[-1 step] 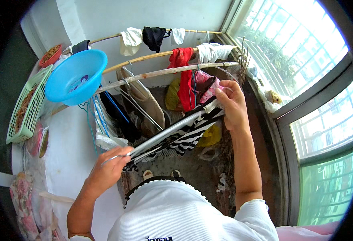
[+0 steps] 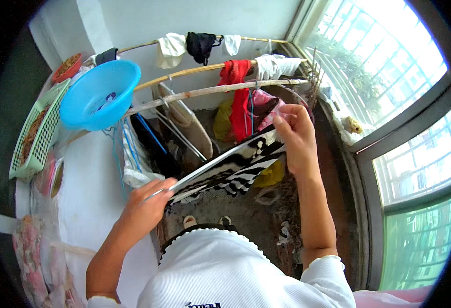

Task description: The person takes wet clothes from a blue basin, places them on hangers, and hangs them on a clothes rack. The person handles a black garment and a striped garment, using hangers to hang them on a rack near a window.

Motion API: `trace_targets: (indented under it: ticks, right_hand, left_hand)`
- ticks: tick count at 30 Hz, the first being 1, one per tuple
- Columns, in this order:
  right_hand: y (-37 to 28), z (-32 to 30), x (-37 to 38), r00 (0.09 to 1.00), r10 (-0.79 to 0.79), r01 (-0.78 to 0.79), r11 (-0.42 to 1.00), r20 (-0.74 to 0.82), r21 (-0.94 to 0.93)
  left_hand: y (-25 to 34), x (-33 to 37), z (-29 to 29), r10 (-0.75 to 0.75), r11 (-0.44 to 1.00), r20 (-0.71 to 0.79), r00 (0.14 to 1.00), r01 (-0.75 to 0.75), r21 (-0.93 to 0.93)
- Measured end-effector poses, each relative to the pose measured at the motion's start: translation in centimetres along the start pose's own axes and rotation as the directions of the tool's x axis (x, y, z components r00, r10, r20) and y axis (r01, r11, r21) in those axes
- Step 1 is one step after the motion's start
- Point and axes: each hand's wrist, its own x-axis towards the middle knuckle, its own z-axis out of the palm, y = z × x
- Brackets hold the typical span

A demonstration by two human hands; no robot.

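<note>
A black-and-white patterned garment (image 2: pixel 236 169) hangs in front of me from a thin silver clothes hanger (image 2: pixel 212 167) that slopes up to the right. My left hand (image 2: pixel 146 203) is closed around the hanger's lower left end, and a bit of wire sticks out past the fingers. Up at the other end, my right hand (image 2: pixel 297 136) pinches the garment's upper corner between thumb and fingers. Just beyond my right fingers hangs a pink patterned cloth (image 2: pixel 269 112). Exactly how the cloth sits on the wire under my right fingers is hidden.
Bamboo poles (image 2: pixel 194 94) cross ahead, carrying a red garment (image 2: pixel 241 110), white pieces and a black one (image 2: pixel 201 47). A blue basin (image 2: pixel 100 97) rests at left beside a green basket (image 2: pixel 38 131). Framed windows (image 2: pixel 410 154) line the right side.
The hanger's broad, blurred silver bar now shows as a thin line, and more of the patterned garment faces me. My left hand has shifted slightly up; both hands keep their grip.
</note>
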Motion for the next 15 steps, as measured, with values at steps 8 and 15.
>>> trace_targets:
  ticks: [8,15]
  right_hand:
    - [-2.7,-0.9,-3.7,0.955,-0.003,0.165,0.836,0.297,-0.523]
    - [-1.0,-3.7,-2.0,0.792,-0.410,0.607,0.460,0.451,-0.648]
  left_hand:
    - [3.0,4.1,0.2,-0.058,0.991,-0.324,0.944,0.015,-0.134]
    - [4.9,4.3,-0.2,0.000,0.969,-0.281,0.960,-0.069,-0.236]
